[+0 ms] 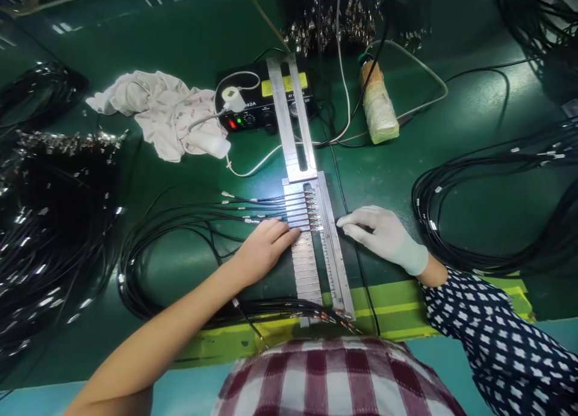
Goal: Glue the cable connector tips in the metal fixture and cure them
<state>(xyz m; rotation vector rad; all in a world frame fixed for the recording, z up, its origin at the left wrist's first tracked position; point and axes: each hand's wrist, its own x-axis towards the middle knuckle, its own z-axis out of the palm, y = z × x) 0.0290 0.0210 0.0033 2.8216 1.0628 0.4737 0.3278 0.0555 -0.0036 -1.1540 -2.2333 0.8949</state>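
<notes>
My bare left hand rests at the left side of a slotted metal fixture, thumb and fingers closed at the lowest of several black cables lying across it. The cables' stripped, coppery ends line up in the fixture's upper part. Its lower slots hold no cables. My right hand, in a white glove, is just right of the fixture's metal rail, thumb and forefinger tips brought together. Whatever may be between those tips is too small to make out.
Behind the fixture, a slotted metal bar lies over a black control box. A crumpled cloth and a wrapped bottle-like object flank it. Cable coils and a dark cable heap lie at the sides.
</notes>
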